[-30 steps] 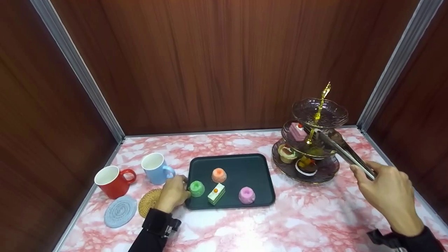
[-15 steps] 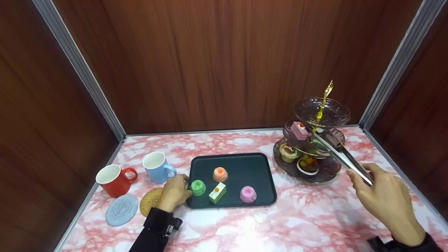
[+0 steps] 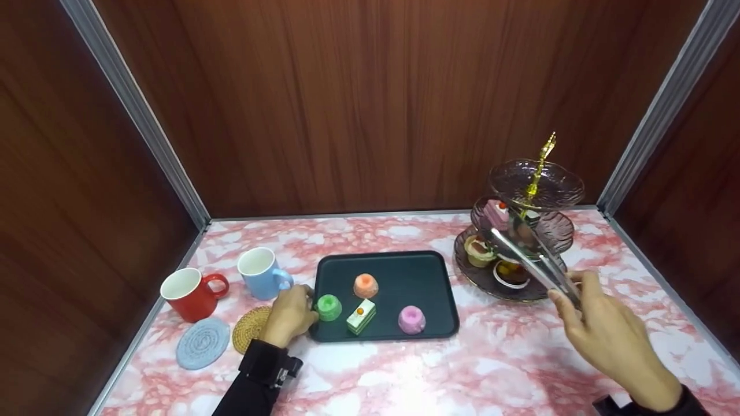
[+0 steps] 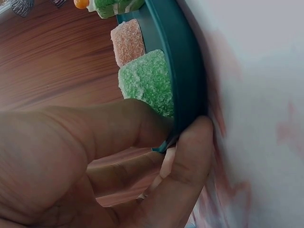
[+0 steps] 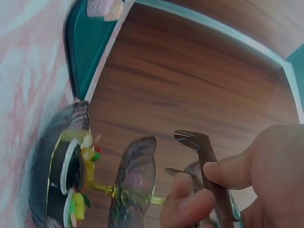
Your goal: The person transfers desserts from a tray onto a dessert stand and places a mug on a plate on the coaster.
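The right hand [image 3: 604, 332] pinches the tongs [image 5: 206, 151], tips spread, nothing visible between them, in front of the stand [image 3: 559, 188] to the tray's right. The left hand [image 3: 289, 315] pinches the left edge of the tray [image 3: 404, 271]. The work looks part-done: on the tray sit a green jelly [image 3: 329, 308], orange jelly [image 3: 366, 285], pink jelly [image 3: 411, 320] and green cake [image 3: 361, 319]; the stand holds a pink cake [image 3: 495, 213], tart [image 3: 478, 252] and fruit cup [image 3: 511, 273]. Left of the tray are a blue mug [image 3: 258, 274] and red mug [image 3: 191, 297].

Silver tongs [image 3: 523, 258], slanted, parted, in front of tiered stand [image 3: 555, 185]; dark green rectangular tray [image 3: 404, 277] on marbled table [image 3: 491, 361].
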